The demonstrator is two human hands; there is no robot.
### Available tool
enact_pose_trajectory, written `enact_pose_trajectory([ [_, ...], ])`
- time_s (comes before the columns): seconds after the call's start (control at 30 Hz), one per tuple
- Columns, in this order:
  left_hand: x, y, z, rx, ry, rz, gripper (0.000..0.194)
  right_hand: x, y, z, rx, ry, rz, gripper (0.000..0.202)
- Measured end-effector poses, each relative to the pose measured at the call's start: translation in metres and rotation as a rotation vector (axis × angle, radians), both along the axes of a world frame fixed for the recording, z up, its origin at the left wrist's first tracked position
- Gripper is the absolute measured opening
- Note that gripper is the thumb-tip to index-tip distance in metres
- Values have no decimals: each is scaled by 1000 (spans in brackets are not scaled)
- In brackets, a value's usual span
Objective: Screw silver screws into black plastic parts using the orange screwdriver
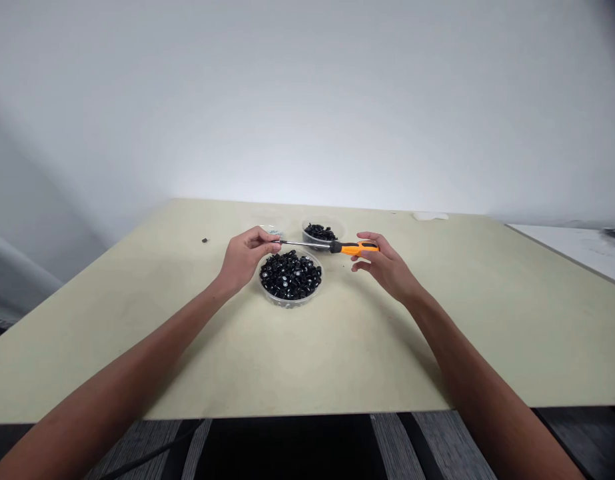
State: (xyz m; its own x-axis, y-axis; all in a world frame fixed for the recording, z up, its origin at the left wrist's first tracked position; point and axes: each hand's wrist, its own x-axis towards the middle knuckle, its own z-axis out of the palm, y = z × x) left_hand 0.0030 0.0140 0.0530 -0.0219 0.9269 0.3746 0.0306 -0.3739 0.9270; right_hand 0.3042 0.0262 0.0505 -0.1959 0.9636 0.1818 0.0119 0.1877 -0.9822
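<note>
An orange and black screwdriver [354, 248] lies level above the table, its metal shaft pointing left. My right hand [384, 262] has its fingers around the handle. My left hand [250, 253] is pinched at the shaft's tip; any small part there is too small to tell. Just below the shaft stands a clear round bowl [291, 303] full of shiny black round pieces. Behind the shaft is a second clear bowl [340, 229] with small black parts. A third clear container [270, 220], with small bluish bits in it, is partly hidden by my left hand.
The pale table [307, 360] reaches back to a white wall. A small black piece [204, 241] lies to the left. Near the back right edge is a white flat object [430, 216]. A white surface [577, 247] adjoins at the right.
</note>
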Motion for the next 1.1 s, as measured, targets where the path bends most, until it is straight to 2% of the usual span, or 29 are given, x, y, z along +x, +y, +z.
enact_pose_trajectory([
  [0.17,0,0,2,6,-8,9,19,-1,-2,0,-1,-148,-75,50],
  [0.33,0,0,3,19,-7,16,18,0,-3,-1,34,-56,-12,56],
  [0.5,1,0,1,6,12,3,17,1,-2,1,24,-112,-104,48],
  [0.63,0,0,-1,2,12,-2,16,0,-3,3,22,-9,-26,50],
  [0.8,1,-1,-1,4,38,-2,13,0,-3,3,5,-158,-133,47],
  [0.97,1,-3,0,17,31,18,16,3,-1,1,-4,-44,2,52],
  [1.1,1,-2,-1,18,54,10,18,2,0,-1,18,-84,-52,47],
])
